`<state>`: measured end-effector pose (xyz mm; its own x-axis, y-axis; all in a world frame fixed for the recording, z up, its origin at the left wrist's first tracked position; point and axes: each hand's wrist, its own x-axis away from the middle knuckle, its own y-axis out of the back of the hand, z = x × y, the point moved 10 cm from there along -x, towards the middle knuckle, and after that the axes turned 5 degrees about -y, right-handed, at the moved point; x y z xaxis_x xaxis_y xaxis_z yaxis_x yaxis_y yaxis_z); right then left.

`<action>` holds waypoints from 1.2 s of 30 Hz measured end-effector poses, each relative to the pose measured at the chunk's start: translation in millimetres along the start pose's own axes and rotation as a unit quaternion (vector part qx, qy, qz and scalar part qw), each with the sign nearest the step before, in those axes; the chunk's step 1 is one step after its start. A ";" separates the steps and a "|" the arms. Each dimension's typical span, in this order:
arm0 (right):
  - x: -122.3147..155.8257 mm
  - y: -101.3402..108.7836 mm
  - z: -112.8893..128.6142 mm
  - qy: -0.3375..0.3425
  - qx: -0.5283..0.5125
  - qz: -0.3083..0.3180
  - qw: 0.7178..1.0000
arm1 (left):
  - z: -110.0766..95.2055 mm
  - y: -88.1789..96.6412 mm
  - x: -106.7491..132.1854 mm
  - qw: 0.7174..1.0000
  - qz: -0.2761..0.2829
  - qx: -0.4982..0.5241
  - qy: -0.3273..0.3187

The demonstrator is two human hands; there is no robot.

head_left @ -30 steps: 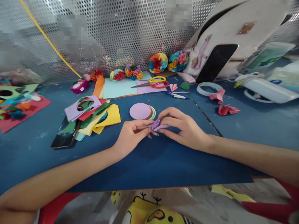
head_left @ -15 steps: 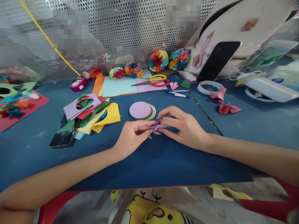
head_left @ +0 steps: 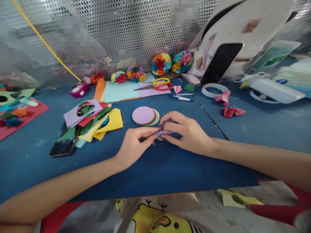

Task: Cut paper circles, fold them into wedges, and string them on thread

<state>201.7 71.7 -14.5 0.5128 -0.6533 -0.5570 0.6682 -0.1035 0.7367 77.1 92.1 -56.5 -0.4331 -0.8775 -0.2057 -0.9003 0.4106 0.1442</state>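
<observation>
Between my two hands is a folded piece of purple paper (head_left: 165, 132), held just above the blue table (head_left: 170, 171). My left hand (head_left: 136, 144) pinches its left end between thumb and fingers. From the other side, my right hand (head_left: 188, 132) grips the paper with its fingertips, which partly hide it. Right behind the hands lies a stack of paper circles (head_left: 143, 115) with a purple one on top and red, green and pale ones below. Two crumpled pink paper pieces (head_left: 233, 112) lie to the right.
Cut paper scraps (head_left: 114, 119) lie over a phone (head_left: 63, 142) at left. Scissors (head_left: 161, 84) rest on coloured sheets (head_left: 122, 90), near pens (head_left: 182, 97). Paper flowers (head_left: 161, 64) line the perforated metal screen (head_left: 145, 29). A tape roll (head_left: 215, 90) and a backpack (head_left: 252, 29) are at right.
The purple paper looks flatter between my fingertips, with less of it standing up. My hands stay in nearly the same place, while the whole view has shifted slightly.
</observation>
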 end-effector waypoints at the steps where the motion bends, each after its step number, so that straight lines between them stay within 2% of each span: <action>1: -0.1 -0.4 -2.4 -0.012 -0.018 0.003 1.000 | -1.0 -0.3 -0.2 1.000 0.002 -0.001 -0.003; 6: 1.4 -1.0 -25.4 -0.112 -0.124 0.011 0.986 | -6.4 -5.8 -0.9 0.999 0.033 0.004 -0.007; 8: 1.2 -3.6 -24.7 -0.107 -0.133 0.034 0.985 | -8.8 -8.1 -1.2 0.999 0.043 0.007 -0.010; 12: -0.4 -6.2 -7.2 -0.032 -0.112 0.077 0.990 | -7.0 -11.7 -1.0 0.998 0.056 0.014 0.006; 14: -0.8 -6.2 -2.5 -0.016 -0.114 0.082 0.990 | -4.9 -12.6 -0.7 0.998 0.060 0.006 0.016; 18: -0.9 -8.9 -8.7 -0.052 -0.139 0.085 0.985 | -6.8 -10.3 -0.9 0.998 0.055 -0.024 0.008; 23: 0.9 -18.3 -13.3 -0.075 -0.142 0.128 0.979 | -12.3 -2.9 -0.2 0.996 0.030 -0.079 -0.016; 29: 1.5 -10.0 -12.4 -0.087 -0.167 0.075 0.979 | -6.4 2.2 -0.8 0.995 0.004 -0.100 0.014; 33: 1.8 -4.1 -11.4 -0.092 -0.188 0.032 0.977 | -1.1 -7.0 -1.9 0.996 0.041 -0.072 0.026; 36: 1.6 -5.5 -9.7 -0.086 -0.197 0.039 0.976 | 3.1 -9.4 -2.1 0.997 0.050 -0.039 0.038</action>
<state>204.1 78.6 -23.2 0.4943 -0.7680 -0.4072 0.8038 0.2253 0.5506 86.3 90.8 -60.5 -0.5130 -0.8510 -0.1127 -0.8457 0.4785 0.2364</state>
